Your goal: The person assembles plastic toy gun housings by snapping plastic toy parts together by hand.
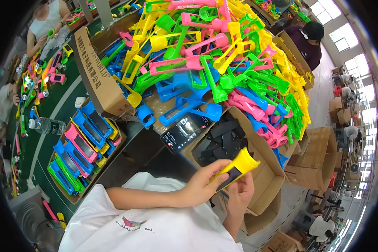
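Note:
My left hand [202, 185] and my right hand [240, 194] both grip one yellow plastic toy part [242, 164] with a flared end and a dark flat piece [230, 178] against its underside. I hold it just above an open cardboard box [264, 168] that contains several black flat pieces [222, 140]. A smartphone [185, 131] with a lit screen lies propped at the box's far left corner.
A big heap of yellow, green, pink and blue trumpet-shaped toy parts [222, 54] fills the table beyond. A tray [77, 195] of assembled coloured toys sits at left, beside a water bottle [46, 125]. Other people work at upper left and upper right. Cardboard boxes [319, 159] stand at right.

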Tool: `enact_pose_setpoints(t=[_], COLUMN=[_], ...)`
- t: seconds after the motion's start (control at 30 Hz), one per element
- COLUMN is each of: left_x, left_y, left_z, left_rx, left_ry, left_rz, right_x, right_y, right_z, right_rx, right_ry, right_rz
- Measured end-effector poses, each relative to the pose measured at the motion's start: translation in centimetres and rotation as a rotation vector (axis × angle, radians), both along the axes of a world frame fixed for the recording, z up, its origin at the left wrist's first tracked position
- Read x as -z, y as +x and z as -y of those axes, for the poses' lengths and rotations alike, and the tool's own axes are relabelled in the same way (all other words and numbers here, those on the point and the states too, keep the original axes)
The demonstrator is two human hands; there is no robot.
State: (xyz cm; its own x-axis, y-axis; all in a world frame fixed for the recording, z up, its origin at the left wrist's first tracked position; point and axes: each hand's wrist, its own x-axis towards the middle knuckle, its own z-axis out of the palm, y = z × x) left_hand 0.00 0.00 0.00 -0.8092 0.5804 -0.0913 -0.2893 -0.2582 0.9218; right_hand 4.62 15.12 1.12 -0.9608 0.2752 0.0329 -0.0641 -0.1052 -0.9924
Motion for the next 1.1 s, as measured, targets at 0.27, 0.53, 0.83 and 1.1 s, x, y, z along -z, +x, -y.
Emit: enact_pose_setpoints(t=[0.27, 0.53, 0.83, 1.1], left_x=[0.8, 1.7, 1.7, 3.2], left_y=[-0.3, 2.5, 5.5, 11.5], left_z=[3.3, 5.8, 8.4, 17.8], left_rx=[0.015, -0.018, -0.088, -0.701], left_ry=[0.217, 0.139, -0.037, -0.238], left_rz=[0.291, 0.373, 0.19, 0.071], right_x=[0.4, 1.7, 1.3, 6.3], right_y=[2.5, 4.9, 5.3, 4.9], right_z=[1.1, 3.3, 4.5, 6.9], right_rx=[-0.196, -0.234, -0.368, -0.612], right_ry=[0.07, 0.448, 0.334, 0.299], right_rz=[0.338, 0.332, 0.271, 0.33])
